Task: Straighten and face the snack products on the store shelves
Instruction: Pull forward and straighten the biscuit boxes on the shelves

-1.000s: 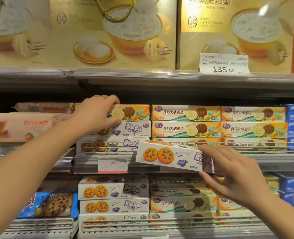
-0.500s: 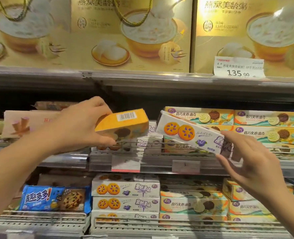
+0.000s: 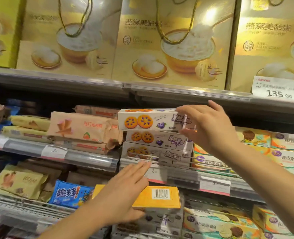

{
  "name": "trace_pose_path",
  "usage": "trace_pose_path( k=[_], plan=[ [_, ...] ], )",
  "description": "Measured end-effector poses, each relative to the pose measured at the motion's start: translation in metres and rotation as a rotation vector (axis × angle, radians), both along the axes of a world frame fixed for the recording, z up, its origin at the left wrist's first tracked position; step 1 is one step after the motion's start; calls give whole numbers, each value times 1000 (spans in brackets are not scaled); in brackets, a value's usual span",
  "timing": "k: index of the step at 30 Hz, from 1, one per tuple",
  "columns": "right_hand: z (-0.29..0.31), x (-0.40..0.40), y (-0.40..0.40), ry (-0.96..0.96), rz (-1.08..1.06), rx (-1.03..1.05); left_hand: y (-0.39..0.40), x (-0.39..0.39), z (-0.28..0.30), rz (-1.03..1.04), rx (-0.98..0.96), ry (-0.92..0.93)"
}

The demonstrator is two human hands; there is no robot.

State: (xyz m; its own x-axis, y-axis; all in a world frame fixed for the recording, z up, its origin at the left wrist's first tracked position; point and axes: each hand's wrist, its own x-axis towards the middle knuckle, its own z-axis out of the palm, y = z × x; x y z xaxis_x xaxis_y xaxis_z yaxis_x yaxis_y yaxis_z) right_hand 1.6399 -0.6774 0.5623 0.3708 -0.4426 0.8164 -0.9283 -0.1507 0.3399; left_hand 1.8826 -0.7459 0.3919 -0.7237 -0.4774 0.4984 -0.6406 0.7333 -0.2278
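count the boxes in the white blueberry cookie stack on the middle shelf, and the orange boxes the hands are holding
white blueberry cookie boxes: 3, the top one pinched by the right hand
orange box: 1, under the left hand
total: 4

The gold gift boxes (image 3: 168, 45) on the top shelf read "燕窝美龄粥". A white price tag (image 3: 279, 87) at that shelf's right edge shows "135.00". The blue cookie pack (image 3: 70, 194) on the lower shelf reads "趣多多!". The orange box (image 3: 157, 197) bears a barcode.
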Motion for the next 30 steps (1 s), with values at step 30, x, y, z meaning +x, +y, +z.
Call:
trace_pose_path(
  k=[30],
  plan=[
    [8,-2,-54,145,-332,274,10,-14,27,86,-35,84]
  ],
)
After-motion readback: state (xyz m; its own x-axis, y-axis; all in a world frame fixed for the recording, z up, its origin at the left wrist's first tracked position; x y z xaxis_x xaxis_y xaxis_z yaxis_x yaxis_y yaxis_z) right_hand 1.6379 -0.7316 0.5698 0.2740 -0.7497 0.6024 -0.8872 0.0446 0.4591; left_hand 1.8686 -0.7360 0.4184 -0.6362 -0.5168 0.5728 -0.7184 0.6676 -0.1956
